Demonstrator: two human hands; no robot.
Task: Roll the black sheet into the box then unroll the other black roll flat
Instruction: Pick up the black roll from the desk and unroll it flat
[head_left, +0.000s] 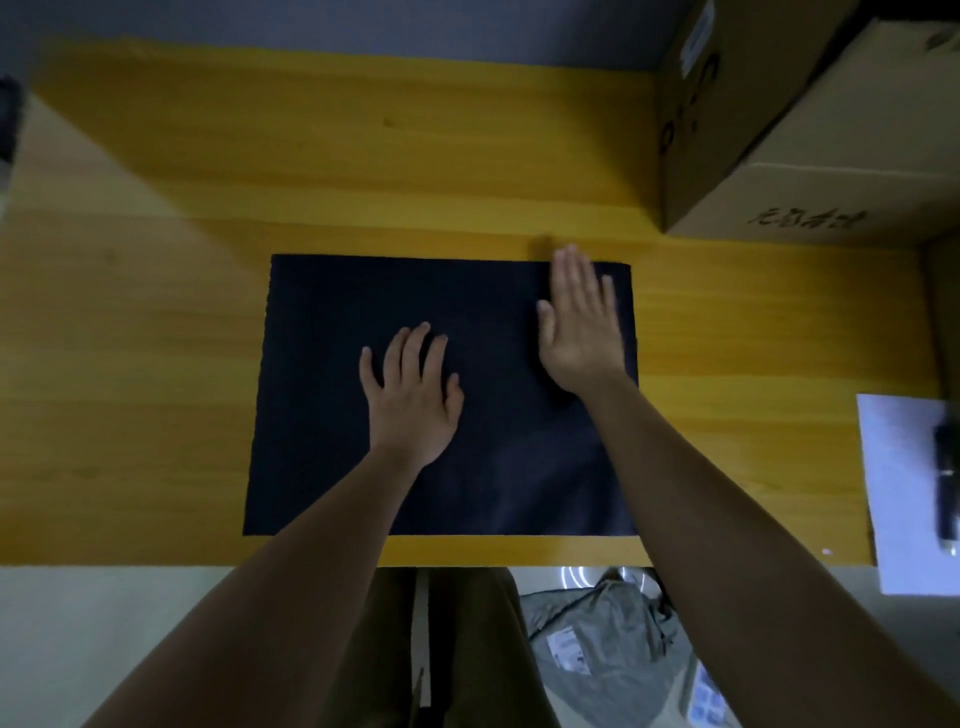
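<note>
A black sheet (322, 405) lies spread flat on the yellow wooden table (337, 171), near the front edge. My left hand (413, 400) rests palm down on the sheet's middle, fingers spread. My right hand (582, 322) lies flat on the sheet's right part, fingertips reaching its far edge. Neither hand grips anything. A large cardboard box (810, 140) stands at the table's far right corner; its inside is not visible. No second black roll is in view.
A white sheet of paper (898, 483) with a dark object (948, 488) on it lies at the table's right edge. Below the front edge are my legs and a grey bag (608, 639) on the floor.
</note>
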